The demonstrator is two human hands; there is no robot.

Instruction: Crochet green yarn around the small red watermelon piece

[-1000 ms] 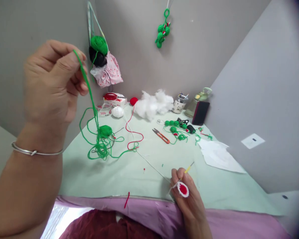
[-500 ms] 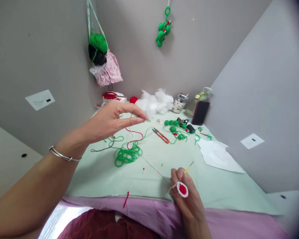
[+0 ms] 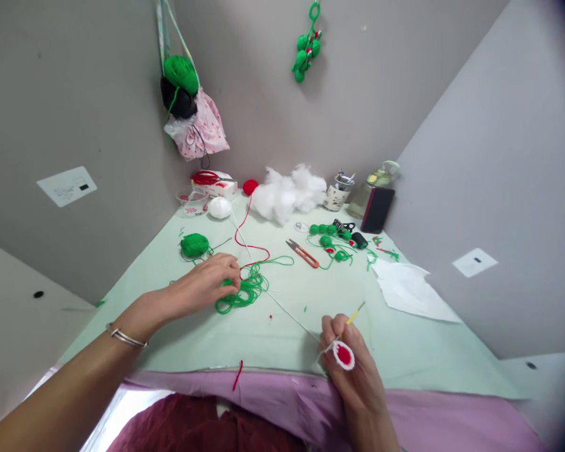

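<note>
My right hand (image 3: 360,370), low at the right of centre, is closed around a crochet hook (image 3: 355,313) with a yellow handle. It also holds a small round crochet piece (image 3: 343,356), red in the middle with a white rim. White yarn (image 3: 289,318) runs from this piece up across the table. My left hand (image 3: 211,280) is down at a loose tangle of green yarn (image 3: 245,295), its fingers curled in on the strands; the fingertips are partly hidden. Behind that hand lies a green yarn ball (image 3: 194,245).
Orange thread snips (image 3: 303,253), white stuffing (image 3: 287,194) and small green crochet balls (image 3: 326,241) lie farther back. A phone (image 3: 377,210) leans against a bottle (image 3: 360,204). White paper (image 3: 412,289) is at right. A white yarn ball (image 3: 219,208) and red yarn ball (image 3: 250,187) stand behind.
My left hand has come down and toward me from above the table to the green tangle, uncovering the green and white yarn balls. My right hand keeps its hold almost unmoved.
</note>
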